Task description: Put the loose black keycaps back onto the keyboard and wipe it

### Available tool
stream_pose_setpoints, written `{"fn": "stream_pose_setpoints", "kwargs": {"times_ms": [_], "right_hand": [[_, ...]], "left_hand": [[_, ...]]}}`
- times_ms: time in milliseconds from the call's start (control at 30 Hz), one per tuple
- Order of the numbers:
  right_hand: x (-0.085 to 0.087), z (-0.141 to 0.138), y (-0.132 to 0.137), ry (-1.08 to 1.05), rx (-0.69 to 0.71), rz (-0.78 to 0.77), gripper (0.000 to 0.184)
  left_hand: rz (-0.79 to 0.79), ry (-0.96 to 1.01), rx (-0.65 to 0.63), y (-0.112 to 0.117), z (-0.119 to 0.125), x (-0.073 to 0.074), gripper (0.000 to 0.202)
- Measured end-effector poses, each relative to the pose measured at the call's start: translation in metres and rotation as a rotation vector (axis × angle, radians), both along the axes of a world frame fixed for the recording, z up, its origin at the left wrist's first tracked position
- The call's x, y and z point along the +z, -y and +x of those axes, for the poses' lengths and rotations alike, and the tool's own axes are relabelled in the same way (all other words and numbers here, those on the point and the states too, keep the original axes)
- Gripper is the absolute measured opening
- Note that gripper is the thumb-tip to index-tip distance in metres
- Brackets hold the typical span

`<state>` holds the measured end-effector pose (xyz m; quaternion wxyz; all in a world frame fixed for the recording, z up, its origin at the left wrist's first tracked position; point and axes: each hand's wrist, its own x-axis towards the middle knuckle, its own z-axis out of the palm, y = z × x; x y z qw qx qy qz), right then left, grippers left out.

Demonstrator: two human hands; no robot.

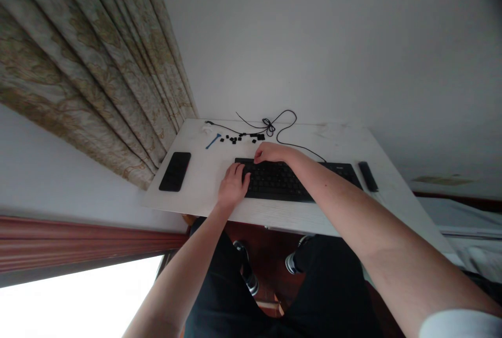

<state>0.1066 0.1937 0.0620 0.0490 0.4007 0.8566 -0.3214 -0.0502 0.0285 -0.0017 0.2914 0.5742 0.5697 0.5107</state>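
On my head view, the keyboard lies lengthwise along the near edge of the table, its right part crossed by the person's right forearm. I have the left hand at the keyboard's left end, fingers loosely bent and a little spread, thumb apart from the forefinger over the end keys; I see nothing gripped in it. The right hand reaches over the keyboard's back side, left of its middle, wrist bent, fingers curled and fingertips close together just above or on the keys; I cannot tell whether they pinch anything. Beyond the keyboard, toward the table's far left corner, I see loose keycaps scattered in a rough row, with a slim blue tool slanting just to their left. Something small and white sits near that corner, too blurred for me to name. The cable leaves the keyboard's back side and loops near the far edge, bunched behind the keycaps. A phone lies by the left edge, and a slim black object lies toward the right edge, just beside the keyboard.
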Motion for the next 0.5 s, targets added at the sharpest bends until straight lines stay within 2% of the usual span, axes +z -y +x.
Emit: {"fn": "stream_pose_setpoints", "kwargs": {"times_ms": [200, 300, 400, 500], "right_hand": [[0.003, -0.007, -0.002, 0.043, -0.01, -0.005, 0.017], [0.002, -0.011, -0.007, 0.105, -0.04, 0.003, 0.024], [0.002, -0.015, -0.012, 0.167, -0.02, 0.019, 0.036], [0.002, -0.017, -0.015, 0.2, 0.034, -0.025, 0.036]], "left_hand": [[-0.003, -0.158, -0.001, 0.0, -0.001, -0.002, 0.03], [0.04, -0.222, 0.023, 0.0, 0.0, -0.003, 0.03], [0.06, -0.448, 0.041, 0.0, 0.0, -0.004, 0.033], [0.083, -0.623, 0.047, -0.001, 0.0, -0.005, 0.035]]}}
